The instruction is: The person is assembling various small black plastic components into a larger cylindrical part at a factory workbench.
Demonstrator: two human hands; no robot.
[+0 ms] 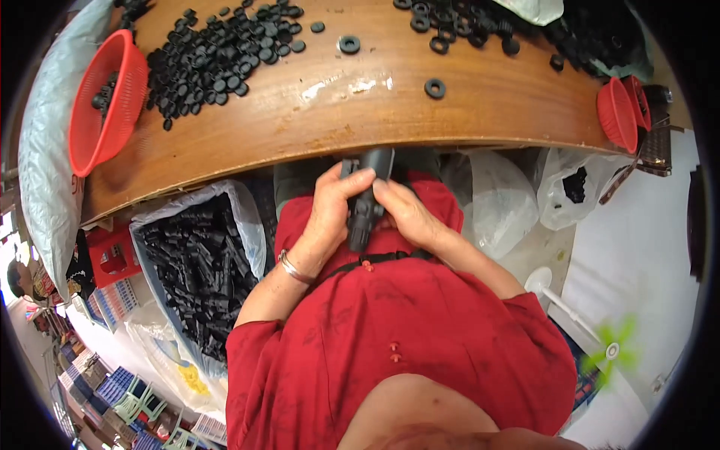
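A black tube-shaped plastic part, like a toy scope (361, 223), is held over my lap just below the table's near edge. My left hand (330, 201) is closed around its left side, thumb across the top. From the other side my right hand (407, 213) grips it, with the thumb against the tube and the fingers partly hidden beneath. A wide, smooth end points toward the table, while the ribbed narrower end points at me. Two loose black rings, a nearer ring (435, 88) and a farther ring (349, 45), lie on the wooden table (315, 127).
Black round caps (217, 64) are heaped at the table's far left, black rings (450, 22) at the far right. Red baskets (124, 105) stand at both ends. On my left is a lined bin of black parts (199, 262); on my right, plastic bags (499, 202) and a green-bladed fan (612, 350).
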